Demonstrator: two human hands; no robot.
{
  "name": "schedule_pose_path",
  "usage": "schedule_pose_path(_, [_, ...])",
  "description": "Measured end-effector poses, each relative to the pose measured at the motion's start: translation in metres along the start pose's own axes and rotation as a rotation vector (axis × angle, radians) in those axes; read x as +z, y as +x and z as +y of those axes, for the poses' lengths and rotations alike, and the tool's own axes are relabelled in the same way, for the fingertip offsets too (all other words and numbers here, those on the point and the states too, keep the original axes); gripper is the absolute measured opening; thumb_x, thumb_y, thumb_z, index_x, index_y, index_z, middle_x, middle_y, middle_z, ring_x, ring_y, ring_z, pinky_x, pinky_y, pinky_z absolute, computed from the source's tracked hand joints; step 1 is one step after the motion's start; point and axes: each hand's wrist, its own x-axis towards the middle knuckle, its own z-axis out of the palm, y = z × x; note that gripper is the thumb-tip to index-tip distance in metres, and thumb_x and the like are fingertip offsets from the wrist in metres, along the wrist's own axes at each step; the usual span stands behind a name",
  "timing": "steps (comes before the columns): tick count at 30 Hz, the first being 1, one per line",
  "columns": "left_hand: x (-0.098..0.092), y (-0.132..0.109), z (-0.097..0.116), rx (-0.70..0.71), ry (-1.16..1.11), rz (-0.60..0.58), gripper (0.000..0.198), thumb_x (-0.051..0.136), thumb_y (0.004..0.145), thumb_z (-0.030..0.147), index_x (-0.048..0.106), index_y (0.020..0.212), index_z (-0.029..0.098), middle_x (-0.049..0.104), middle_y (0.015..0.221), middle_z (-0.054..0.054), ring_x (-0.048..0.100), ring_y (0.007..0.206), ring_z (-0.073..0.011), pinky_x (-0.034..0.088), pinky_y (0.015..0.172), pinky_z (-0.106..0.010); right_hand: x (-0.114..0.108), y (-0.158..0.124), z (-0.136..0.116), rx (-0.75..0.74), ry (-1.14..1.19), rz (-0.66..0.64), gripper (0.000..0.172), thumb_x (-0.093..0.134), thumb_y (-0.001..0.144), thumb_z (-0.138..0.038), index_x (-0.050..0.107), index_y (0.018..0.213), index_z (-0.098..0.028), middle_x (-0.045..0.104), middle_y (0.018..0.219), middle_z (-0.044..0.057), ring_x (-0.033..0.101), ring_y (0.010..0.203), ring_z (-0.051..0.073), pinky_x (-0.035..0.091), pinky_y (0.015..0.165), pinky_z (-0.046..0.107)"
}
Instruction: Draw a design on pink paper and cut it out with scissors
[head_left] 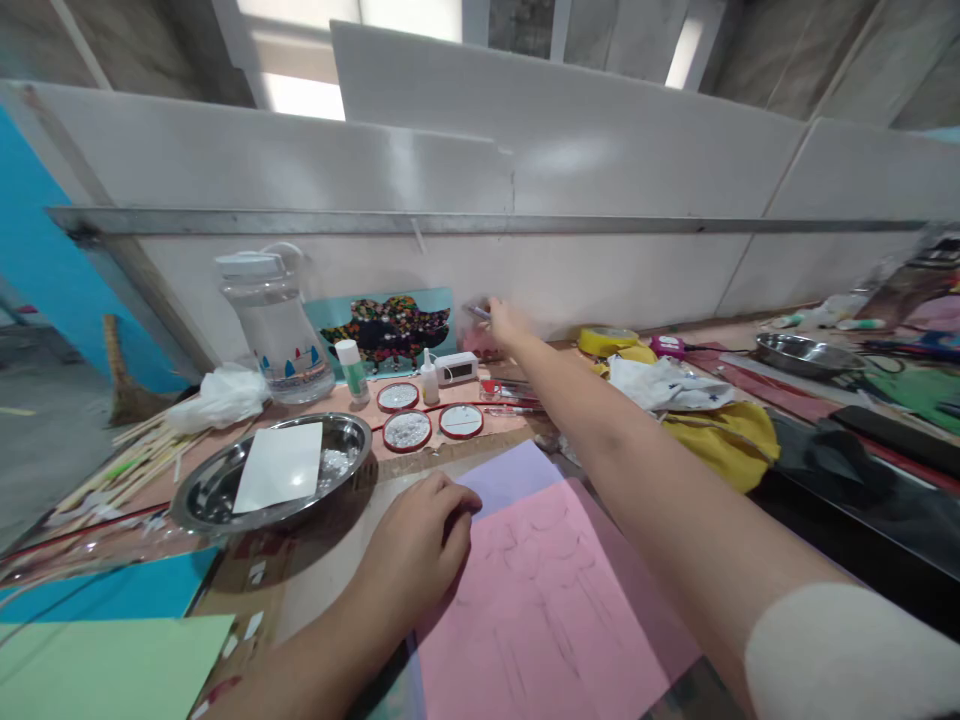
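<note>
The right hand [508, 325] reaches to the far side of the table, its fingers bent close together at a slender grayish item [478, 313]; blur there leaves it unclear whether they grip it. Just beside the fingertips is a pinkish, see-through object, too indistinct to identify. The left hand [424, 530] rests nearer, its fingers loosely curled, with a gap before the thumb and nothing visible in them. It lies over the left edge of a pink paper sheet [525, 590] bearing pencil lines, which overlaps a lilac sheet [517, 472].

Left of the right hand stand a small white digital clock [456, 368], a small white-capped squeeze bottle [429, 382] and a glue stick [351, 370], with three red-rimmed round dishes [407, 430] in front. Behind them a dark floral picture [394, 330] leans at the wall. Farther left are a clear water jug [277, 330] and, nearer, a steel basin [196, 510] holding a white card [281, 468]. To the right lies a yellow cloth [724, 440], with a yellow tape roll [606, 341] beyond it.
</note>
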Motion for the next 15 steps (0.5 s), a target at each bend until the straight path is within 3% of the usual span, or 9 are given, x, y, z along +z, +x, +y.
schedule_pose_path(5, [0.001, 0.001, 0.001, 0.007, -0.016, 0.013, 0.028, 0.048, 0.095, 0.014, 0.074, 0.103, 0.019, 0.069, 0.103, -0.009, 0.066, 0.100, -0.0258, 0.050, 0.090, -0.042, -0.011, -0.008, 0.003, -0.006, 0.193, -0.042, 0.029, 0.059, 0.102, -0.040, 0.068, 0.114, -0.016, 0.072, 0.106, 0.007, 0.069, 0.091, 0.019, 0.057, 0.087, 0.040])
schedule_pose_path(9, [0.002, 0.001, 0.000, 0.016, -0.012, 0.025, 0.027, 0.048, 0.095, 0.014, 0.074, 0.103, 0.019, 0.069, 0.103, -0.009, 0.066, 0.100, -0.0254, 0.050, 0.090, -0.042, -0.037, -0.031, 0.001, -0.019, 0.371, 0.019, 0.024, 0.053, 0.101, -0.029, 0.072, 0.105, -0.014, 0.075, 0.089, 0.008, 0.068, 0.087, 0.020, 0.053, 0.084, 0.032])
schedule_pose_path(12, [0.002, 0.001, -0.001, 0.023, 0.007, 0.022, 0.027, 0.048, 0.094, 0.014, 0.074, 0.103, 0.018, 0.070, 0.104, -0.009, 0.066, 0.101, -0.0259, 0.049, 0.091, -0.042, -0.063, -0.068, -0.003, -0.048, 0.523, 0.050, 0.039, 0.040, 0.105, -0.036, 0.073, 0.101, -0.014, 0.075, 0.090, 0.008, 0.066, 0.074, 0.017, 0.052, 0.070, 0.028])
schedule_pose_path(15, [0.000, 0.001, 0.000, 0.032, 0.029, 0.015, 0.028, 0.049, 0.095, 0.018, 0.075, 0.104, 0.018, 0.070, 0.105, -0.010, 0.066, 0.101, -0.0265, 0.049, 0.091, -0.042, -0.089, -0.123, -0.008, -0.088, 0.657, 0.055, 0.064, 0.030, 0.104, -0.062, 0.072, 0.090, -0.016, 0.073, 0.085, 0.008, 0.065, 0.072, 0.017, 0.053, 0.068, 0.026])
